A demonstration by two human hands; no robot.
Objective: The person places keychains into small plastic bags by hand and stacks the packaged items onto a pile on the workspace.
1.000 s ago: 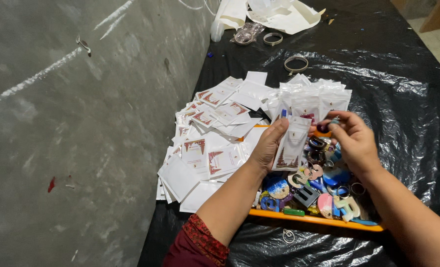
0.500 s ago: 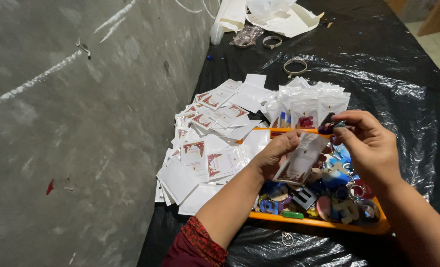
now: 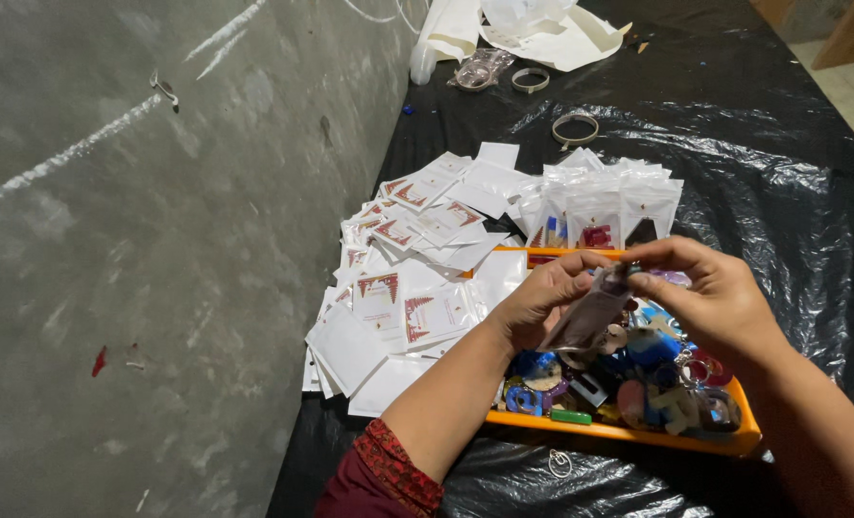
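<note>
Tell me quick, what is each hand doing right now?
Left hand: closed on the small clear packet, gripping its upper edge.
Right hand: fingertips pinched at the top of the same packet, above the orange tray.

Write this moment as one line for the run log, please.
left hand: holds pouch | right hand: at pouch top | below: orange tray of keychains | beside: pouch pile

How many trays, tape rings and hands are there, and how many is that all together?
Orange tray: 1
Tape rings, one near the packets, one farther back: 2
Hands, left hand and right hand, both on one clear pouch: 2
Total: 5
</note>
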